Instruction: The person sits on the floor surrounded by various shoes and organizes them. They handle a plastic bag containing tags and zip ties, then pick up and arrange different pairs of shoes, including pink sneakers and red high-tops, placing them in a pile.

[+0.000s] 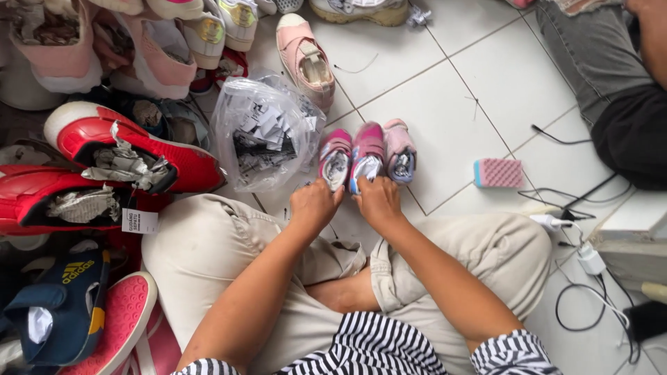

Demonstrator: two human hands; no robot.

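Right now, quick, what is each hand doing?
Left hand: curled on the heel of a small pink shoe; firm grip cannot be told.
Right hand: closed on the paper-stuffed middle pink shoe.

A clear plastic bag (262, 132) lay on the floor at about eleven o'clock from the hands, just beside the row of small pink shoes. It was rounded and crumpled, packed with small white and grey paper tags. At nine o'clock from the hands, a white rectangular hang tag (139, 221) with dark print rested against the edge of a red shoe (62, 201), touching the person's beige trouser leg. A yellow logo patch (76, 271) showed on the navy sandal at eight o'clock.
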